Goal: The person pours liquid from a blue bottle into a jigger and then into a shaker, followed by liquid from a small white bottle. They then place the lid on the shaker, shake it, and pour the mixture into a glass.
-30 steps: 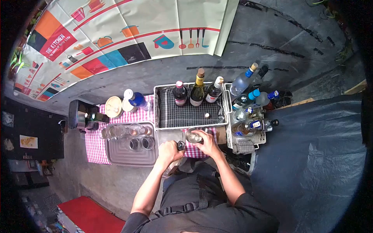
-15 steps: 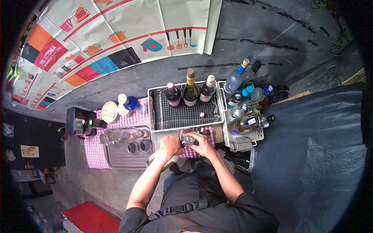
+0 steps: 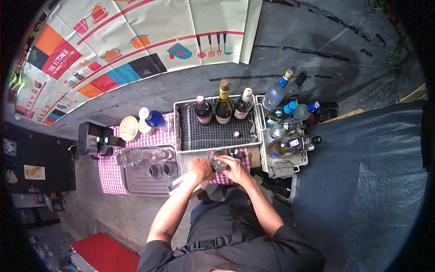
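Just below the wire basket (image 3: 217, 147), a clear glass (image 3: 220, 164) stands between my two hands. My right hand (image 3: 235, 170) has its fingers curved round the right side and top of this glass. On the left, my left hand (image 3: 200, 170) is closed near the glass; what it holds, if anything, is hidden. A metal cup (image 3: 234, 153) is just above my right hand. Under my left forearm lies a whitish flat item (image 3: 176, 185). Red-checked cloth (image 3: 247, 156) shows beside the hands.
At left, a tray (image 3: 136, 187) bears several glasses (image 3: 132, 157). Three bottles (image 3: 223, 109) and a small cap (image 3: 236, 134) are in the basket. Several more bottles (image 3: 274, 95) crowd a right-hand basket (image 3: 297, 159). A black appliance (image 3: 88, 138) is at far left.
The view has shifted slightly. My hands stay around the glass, with the left hand a little changed in pose; the dark piece seen beside it before is now hidden.
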{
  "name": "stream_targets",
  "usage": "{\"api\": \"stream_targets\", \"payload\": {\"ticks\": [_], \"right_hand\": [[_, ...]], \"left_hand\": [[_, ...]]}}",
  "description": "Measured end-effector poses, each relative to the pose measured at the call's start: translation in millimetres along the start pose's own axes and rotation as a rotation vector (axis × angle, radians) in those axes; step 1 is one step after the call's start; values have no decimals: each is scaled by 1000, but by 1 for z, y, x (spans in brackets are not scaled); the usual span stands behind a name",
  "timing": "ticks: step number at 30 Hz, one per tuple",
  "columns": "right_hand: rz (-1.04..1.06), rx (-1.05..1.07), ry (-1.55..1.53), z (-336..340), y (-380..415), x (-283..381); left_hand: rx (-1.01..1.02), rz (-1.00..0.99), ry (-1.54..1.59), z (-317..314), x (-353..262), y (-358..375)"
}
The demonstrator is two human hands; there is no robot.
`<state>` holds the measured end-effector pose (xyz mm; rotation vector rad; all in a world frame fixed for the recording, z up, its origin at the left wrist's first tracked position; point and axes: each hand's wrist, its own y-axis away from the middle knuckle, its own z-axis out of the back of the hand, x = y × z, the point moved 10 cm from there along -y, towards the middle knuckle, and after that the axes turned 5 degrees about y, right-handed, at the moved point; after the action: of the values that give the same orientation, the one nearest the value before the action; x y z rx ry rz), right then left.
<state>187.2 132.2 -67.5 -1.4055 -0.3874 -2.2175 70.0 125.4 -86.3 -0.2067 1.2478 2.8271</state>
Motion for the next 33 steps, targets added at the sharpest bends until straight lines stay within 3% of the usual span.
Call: {"api": "stream_targets", "payload": {"ticks": [16, 20, 22, 26, 28, 29, 31, 33], "right_hand": [[-42, -11, -41, 7, 0, 6], [-51, -55, -163, 1, 4, -15], [-156, -54, -441, -2, 7, -24], [-171, -51, -537, -1, 8, -26], [-167, -93, -413, 8, 6, -24], [-166, -92, -414, 11, 5, -24], [-67, -156, 23, 25, 5, -11], [-87, -154, 78, 25, 6, -11]], "left_hand": [[-12, 18, 30, -1, 4, -4], [-156, -55, 138, 15, 5, 9], [-231, -75, 191, 20, 9, 15], [-467, -115, 396, 23, 30, 23], [-632, -181, 569, 31, 35, 39], [-633, -179, 570, 28, 37, 41], [-611, -142, 762, 16, 53, 42], [-615, -157, 810, 12, 60, 45]]}}
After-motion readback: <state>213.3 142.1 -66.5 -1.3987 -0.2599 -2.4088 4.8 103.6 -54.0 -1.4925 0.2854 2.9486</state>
